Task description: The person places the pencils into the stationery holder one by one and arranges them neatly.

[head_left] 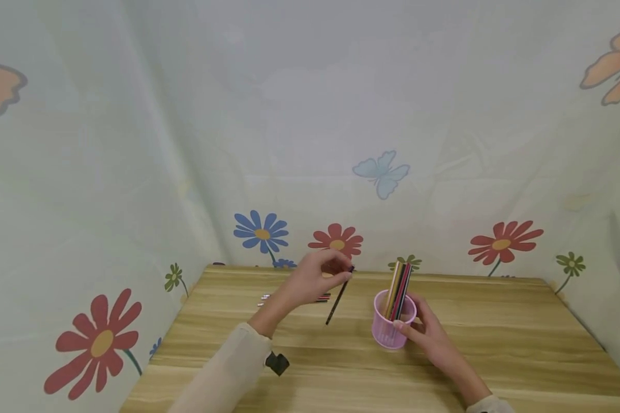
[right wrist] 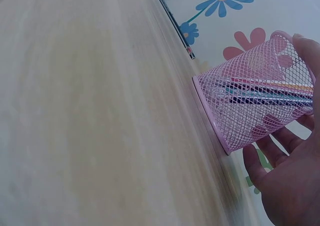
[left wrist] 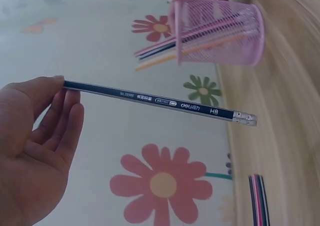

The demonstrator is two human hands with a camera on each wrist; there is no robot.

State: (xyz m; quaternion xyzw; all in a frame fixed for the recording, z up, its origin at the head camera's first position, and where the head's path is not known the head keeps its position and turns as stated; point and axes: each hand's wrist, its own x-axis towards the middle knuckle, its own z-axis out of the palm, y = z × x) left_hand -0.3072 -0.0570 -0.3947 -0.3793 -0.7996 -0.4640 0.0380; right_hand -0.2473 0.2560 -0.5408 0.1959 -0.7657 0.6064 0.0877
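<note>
Between thumb and fingertips my left hand pinches a dark pencil by its upper end. It slants down above the table, left of the cup. In the left wrist view the pencil shows white lettering and a metal band with an eraser at its lower end. My right hand holds the pink mesh pencil cup around its right side, thumb at the front. Several pencils in black, pink and yellow stand in the cup, leaning right. The cup stands upright on the table.
Several more pencils lie on the wood-grain table behind my left wrist, partly hidden by it. A pale curtain printed with flowers and butterflies hangs along the table's back and sides. A small black object is at the left cuff.
</note>
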